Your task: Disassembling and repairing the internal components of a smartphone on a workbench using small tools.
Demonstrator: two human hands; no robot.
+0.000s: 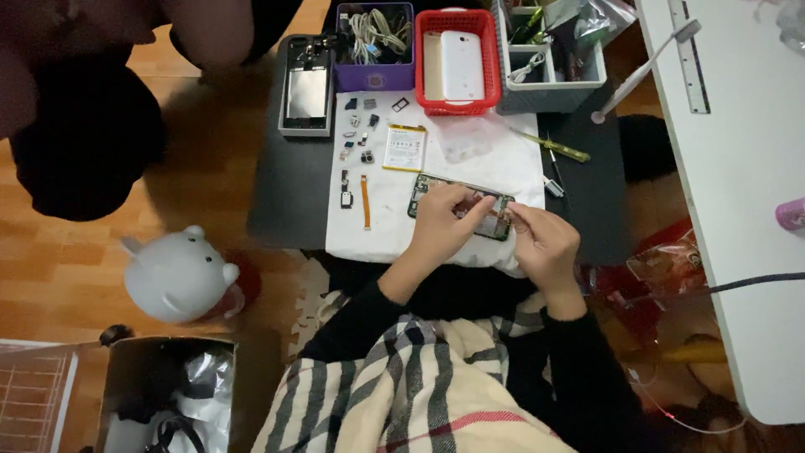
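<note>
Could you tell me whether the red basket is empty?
No, the red basket holds a white phone back cover with a beige one beside it.

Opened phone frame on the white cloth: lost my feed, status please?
Left hand and right hand both on the opened phone frame. Frame flat on white cloth. Small parts and yellow-edged battery lie apart, nothing blocking.
</note>
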